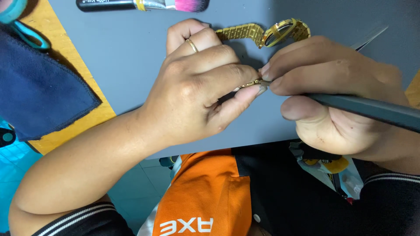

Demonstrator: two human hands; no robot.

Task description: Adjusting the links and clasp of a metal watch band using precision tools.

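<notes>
Bracelet end: a small gold metal link piece (250, 83) is sitting pinched between the fingertips of the left hand, at mid-frame, just above the grey work mat (127, 57). Its long axis is running roughly left to right, its free end pointing toward the right hand.
Watch: the gold metal wristwatch with a link bracelet (280, 32) is lying on the mat behind both hands; the round case is tilting on its edge, and the band is stretching leftward behind the left knuckles.
Left hand: the left hand (197, 87) is curling nearly shut, thumb and forefinger closing on the link piece; a thin gold ring is showing on one finger.
Right hand: the right hand (337, 91) is closing tightly around a slim dark grey tool handle (367, 109), held like a pen. The handle's long axis is slanting from lower right up to the left, and its tip is meeting the link piece; the tip itself is too small to make out.
Contact: fingertips of both hands are almost touching at the link piece.
Mat edge: a dark-handled brush with pink bristles (144, 4) is lying along the top of the mat, well apart from the hands.
Left margin: a navy blue cloth (39, 91) is draping over the yellow table surface (48, 26) beside the mat.
</notes>
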